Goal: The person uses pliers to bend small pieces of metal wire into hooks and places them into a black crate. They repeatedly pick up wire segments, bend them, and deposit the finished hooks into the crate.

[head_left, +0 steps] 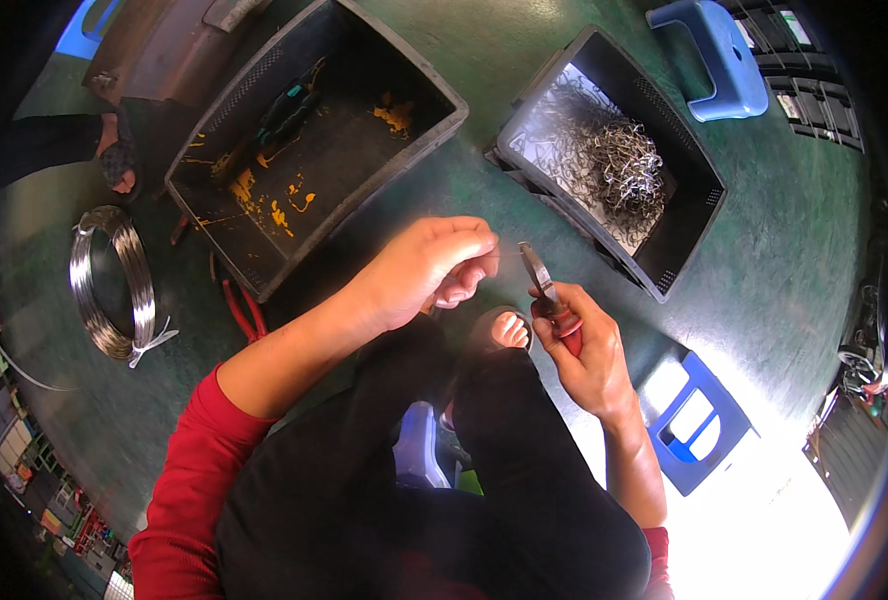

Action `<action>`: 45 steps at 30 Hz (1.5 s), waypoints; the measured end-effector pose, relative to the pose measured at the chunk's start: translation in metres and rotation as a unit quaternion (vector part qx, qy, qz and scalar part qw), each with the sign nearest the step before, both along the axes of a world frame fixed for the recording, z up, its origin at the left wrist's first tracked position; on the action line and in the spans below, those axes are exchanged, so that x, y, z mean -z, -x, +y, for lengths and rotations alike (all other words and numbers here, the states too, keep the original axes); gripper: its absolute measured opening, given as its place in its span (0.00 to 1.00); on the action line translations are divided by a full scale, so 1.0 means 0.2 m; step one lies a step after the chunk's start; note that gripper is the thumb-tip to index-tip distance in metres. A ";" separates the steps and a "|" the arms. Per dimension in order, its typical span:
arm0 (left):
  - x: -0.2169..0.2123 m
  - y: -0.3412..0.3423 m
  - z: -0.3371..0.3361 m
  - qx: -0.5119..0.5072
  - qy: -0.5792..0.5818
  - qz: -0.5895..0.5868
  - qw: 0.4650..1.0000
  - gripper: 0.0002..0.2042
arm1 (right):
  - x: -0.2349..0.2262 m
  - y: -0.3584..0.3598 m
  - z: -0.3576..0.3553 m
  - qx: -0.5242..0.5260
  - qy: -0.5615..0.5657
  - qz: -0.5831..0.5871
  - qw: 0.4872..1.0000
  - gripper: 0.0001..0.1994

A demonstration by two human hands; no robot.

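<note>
My right hand is wrapped round the red handles of a pair of pliers, whose metal jaws point up and slightly left. To its left, my left hand is closed, thumb against curled fingers; whatever it pinches is too small to make out. A narrow gap separates its fingertips from the plier jaws. Both hands are above my knees, between two black crates. Inside the right crate, many bent pieces of shiny wire form a tangled heap on a pale lining.
The left black crate has orange stains inside. A coil of silver wire lies on the green floor, and a red-handled tool rests by my left forearm. Blue stools stand around. Another person's foot is at far left.
</note>
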State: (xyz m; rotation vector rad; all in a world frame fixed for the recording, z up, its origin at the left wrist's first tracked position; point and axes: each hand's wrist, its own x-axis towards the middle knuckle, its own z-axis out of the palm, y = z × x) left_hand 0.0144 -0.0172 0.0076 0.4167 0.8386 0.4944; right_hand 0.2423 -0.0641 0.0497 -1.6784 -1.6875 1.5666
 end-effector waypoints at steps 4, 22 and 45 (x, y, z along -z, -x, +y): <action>0.01 -0.03 -0.02 -0.022 0.024 -0.023 0.999 0.16 | 0.02 -0.02 0.01 -0.010 0.007 0.010 1.000 0.13; -0.06 -0.14 -0.07 -0.138 0.205 -0.171 0.954 0.14 | 0.19 0.02 0.00 0.034 -0.187 -0.050 0.981 0.18; 0.04 -0.05 0.00 -0.037 -0.302 0.239 0.922 0.13 | 0.13 -0.06 -0.01 0.096 0.048 0.023 0.994 0.15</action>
